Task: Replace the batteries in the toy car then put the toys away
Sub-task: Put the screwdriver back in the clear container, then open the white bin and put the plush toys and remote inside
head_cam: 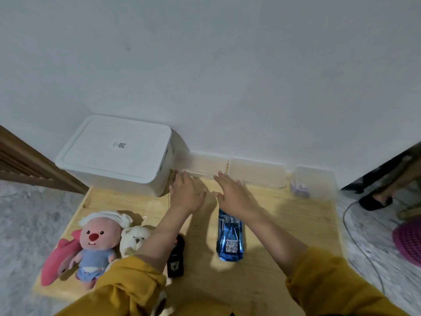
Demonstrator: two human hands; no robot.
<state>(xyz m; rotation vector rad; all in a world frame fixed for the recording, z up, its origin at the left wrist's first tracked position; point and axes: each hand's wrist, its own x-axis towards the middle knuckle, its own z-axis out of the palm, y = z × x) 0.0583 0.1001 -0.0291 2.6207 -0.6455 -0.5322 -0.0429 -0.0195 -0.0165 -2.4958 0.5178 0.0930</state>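
A shiny blue toy car (230, 240) lies on the wooden table (284, 224), nose pointing away from me. A black remote control (176, 258) lies left of it, partly under my left forearm. Both my hands reach forward over the table with fingers extended. My left hand (185, 192) and my right hand (232, 192) hover at the near edge of a clear plastic box (205, 165) by the wall. Whether the fingertips touch the box is blurred. Neither hand holds anything.
A large white lidded bin (116, 153) stands at the back left. Two more clear boxes (257, 171) (315, 179) line the wall; a small purple item (300, 189) sits by the rightmost. Plush toys, pink-faced (95, 245) and white (135, 240), lie front left. A cable (355, 236) runs on the floor.
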